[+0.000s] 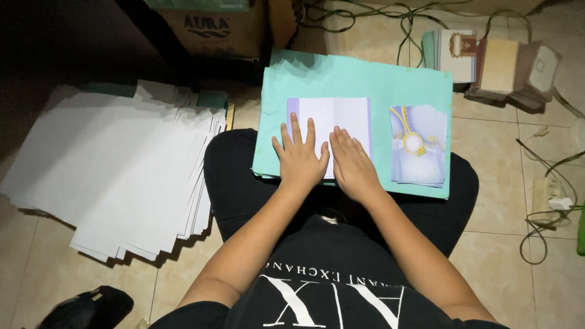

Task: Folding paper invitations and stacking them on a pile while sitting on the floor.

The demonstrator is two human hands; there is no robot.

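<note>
A stack of teal sheets (341, 76) lies across my lap. On it rests a pale lilac folded card (332, 116), blank side up. My left hand (300, 155) presses flat on the card's lower left part, fingers spread. Beside it my right hand (352, 163) lies flat on the card's lower right, fingers together. Neither hand grips anything. To the right on the teal stack sits a small pile of lilac cards with a gold ornament print (418, 145).
A large fanned spread of white sheets (116, 170) covers the tiled floor at left. A cardboard box (213, 27) stands behind. Stacks of cards (487, 61) sit at the top right, and cables with a power strip (548, 195) run along the right.
</note>
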